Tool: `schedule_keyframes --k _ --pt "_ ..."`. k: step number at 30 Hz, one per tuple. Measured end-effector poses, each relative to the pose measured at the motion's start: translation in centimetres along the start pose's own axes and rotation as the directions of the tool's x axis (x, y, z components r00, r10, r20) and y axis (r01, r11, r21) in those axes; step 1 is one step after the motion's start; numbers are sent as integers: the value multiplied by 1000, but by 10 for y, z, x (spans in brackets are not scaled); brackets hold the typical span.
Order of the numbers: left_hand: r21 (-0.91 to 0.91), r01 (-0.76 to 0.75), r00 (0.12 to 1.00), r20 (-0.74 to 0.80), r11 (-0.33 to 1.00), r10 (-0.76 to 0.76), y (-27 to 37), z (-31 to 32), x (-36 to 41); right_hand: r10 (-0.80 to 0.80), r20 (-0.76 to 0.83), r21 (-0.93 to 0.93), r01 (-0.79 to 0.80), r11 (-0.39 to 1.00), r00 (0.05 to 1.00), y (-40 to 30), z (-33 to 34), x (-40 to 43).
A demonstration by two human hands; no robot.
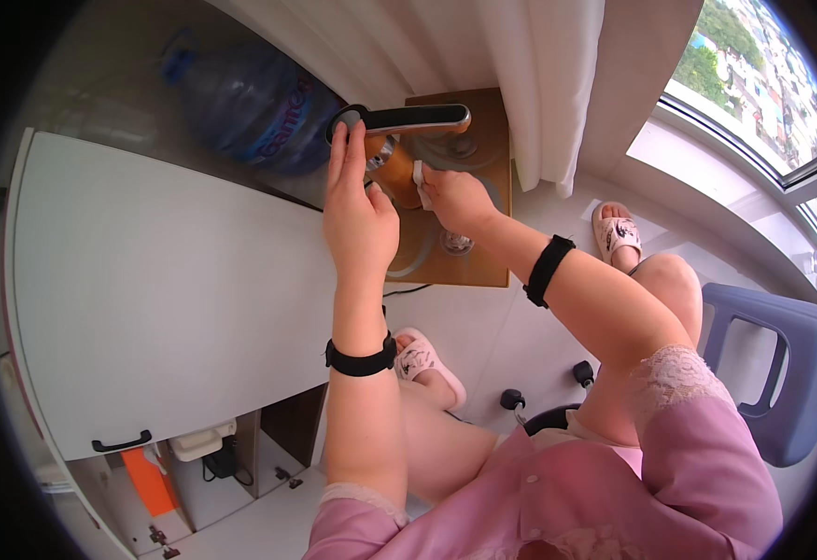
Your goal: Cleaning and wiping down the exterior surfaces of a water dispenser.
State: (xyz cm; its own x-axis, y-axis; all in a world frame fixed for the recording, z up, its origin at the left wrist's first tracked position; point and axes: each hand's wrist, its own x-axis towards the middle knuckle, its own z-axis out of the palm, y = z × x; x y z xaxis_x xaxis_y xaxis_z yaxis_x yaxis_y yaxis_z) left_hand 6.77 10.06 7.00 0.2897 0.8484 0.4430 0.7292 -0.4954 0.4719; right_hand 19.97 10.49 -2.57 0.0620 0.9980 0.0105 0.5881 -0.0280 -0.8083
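An orange kettle [401,171] with a black and metallic handle [415,117] stands on a small brown glass-like table [489,269]. My left hand [359,217] lies over the kettle's lid end, its fingertips on the round grey top by the handle. Between the fingers of my right hand [461,199] is a white tissue or cloth [420,185], pressed to the side of the kettle's body. The kettle's spout side is partly hidden behind my left hand.
A large water bottle [261,112] with a blue cap stands beyond the table, left of a white curtain [534,91]. A white cabinet panel [170,294] spans the left, above compartments holding a black adapter [219,463]. At right are a blue-grey plastic stool [794,392] and a window [758,84].
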Motion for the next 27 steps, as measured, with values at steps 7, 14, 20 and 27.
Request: schedule_keyframes --k 7,14,20,27 --pt "-43 -7 1000 -4 999 7 0 3 -1 262 211 770 -325 549 942 -4 -56 0" --pt "-20 -7 1000 -11 1000 7 4 2 -1 -125 286 957 -276 92 950 -17 -111 -29" --pt "-41 20 1000 -13 999 -20 6 5 -1 28 240 968 -237 -83 970 -21 -112 -31" --pt "-51 28 999 -15 998 -28 9 7 0 217 221 975 -217 -41 951 -22 -104 -25"
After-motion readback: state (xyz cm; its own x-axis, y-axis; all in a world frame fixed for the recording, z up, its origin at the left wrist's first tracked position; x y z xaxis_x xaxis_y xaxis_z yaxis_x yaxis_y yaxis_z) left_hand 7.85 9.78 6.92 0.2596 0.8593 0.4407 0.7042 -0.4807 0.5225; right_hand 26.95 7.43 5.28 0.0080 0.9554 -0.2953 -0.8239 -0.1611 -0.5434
